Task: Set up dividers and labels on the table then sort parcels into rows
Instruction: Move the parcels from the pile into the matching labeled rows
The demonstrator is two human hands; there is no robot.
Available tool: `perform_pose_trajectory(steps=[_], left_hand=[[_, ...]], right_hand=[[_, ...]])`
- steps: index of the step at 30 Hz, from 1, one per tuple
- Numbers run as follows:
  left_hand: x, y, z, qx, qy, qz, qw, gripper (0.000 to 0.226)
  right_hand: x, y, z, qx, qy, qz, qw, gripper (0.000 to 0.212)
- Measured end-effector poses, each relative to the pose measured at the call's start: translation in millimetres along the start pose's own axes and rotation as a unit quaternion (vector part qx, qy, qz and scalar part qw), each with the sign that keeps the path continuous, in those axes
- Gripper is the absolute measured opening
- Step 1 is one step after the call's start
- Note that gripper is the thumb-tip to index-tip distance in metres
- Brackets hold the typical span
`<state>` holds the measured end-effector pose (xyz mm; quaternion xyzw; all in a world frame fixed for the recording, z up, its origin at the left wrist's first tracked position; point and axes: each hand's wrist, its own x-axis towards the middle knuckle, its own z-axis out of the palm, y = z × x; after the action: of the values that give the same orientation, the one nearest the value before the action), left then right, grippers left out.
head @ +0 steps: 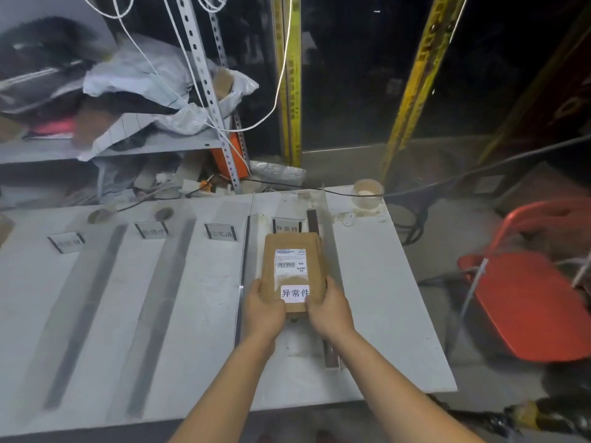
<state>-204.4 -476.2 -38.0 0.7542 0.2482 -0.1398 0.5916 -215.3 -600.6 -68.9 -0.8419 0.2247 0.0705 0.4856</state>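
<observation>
A brown cardboard parcel with a shipping label and a white tag reading 异常件 lies in the rightmost row of the white table. My left hand grips its near left corner and my right hand grips its near right corner. It seems to rest on other brown parcels stacked beneath. Clear dividers with dark bases split the table into rows. Small standing labels mark each row's far end; the one behind the parcel reads 异常件.
A red folding chair stands right of the table. A clear plastic cup sits at the table's far right corner. A cluttered metal shelf with bags stands behind on the left. Cables hang overhead.
</observation>
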Motion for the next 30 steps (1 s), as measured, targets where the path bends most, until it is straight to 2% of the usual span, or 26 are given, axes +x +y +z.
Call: perform_pose_trajectory(steps=[3, 8, 12, 15, 19, 22, 26, 30], left_hand=[[5, -8, -2, 0.004, 0.008, -0.007, 1.000, 0.042], [16, -14, -3, 0.014, 0.020, -0.016, 1.000, 0.049], [24, -20, 3, 0.012, 0.029, 0.013, 0.999, 0.056], [31, -30, 3, 0.041, 0.028, 0.037, 0.998, 0.052], [29, -29, 1, 0.064, 0.006, 0.058, 0.996, 0.065], [33, -26, -2, 0.059, 0.001, 0.070, 0.996, 0.062], [30, 0, -12, 0.032, -0.018, 0.082, 0.996, 0.060], [25, 31, -37, 0.030, -0.037, 0.120, 0.992, 0.072]], right_hand=[[6, 5, 13, -0.006, -0.006, 0.001, 1.000, 0.047], [14, 9, 38, -0.027, -0.008, 0.028, 0.999, 0.065], [26, 27, 57, -0.021, -0.006, 0.058, 0.998, 0.070], [26, 27, 58, -0.014, 0.002, 0.062, 0.998, 0.067], [21, 17, 52, 0.002, 0.021, 0.057, 0.998, 0.053], [20, 10, 48, 0.018, 0.030, 0.035, 0.999, 0.050], [16, -12, 38, 0.050, 0.035, 0.004, 0.998, 0.051], [15, -45, 19, 0.065, 0.034, -0.034, 0.997, 0.055]])
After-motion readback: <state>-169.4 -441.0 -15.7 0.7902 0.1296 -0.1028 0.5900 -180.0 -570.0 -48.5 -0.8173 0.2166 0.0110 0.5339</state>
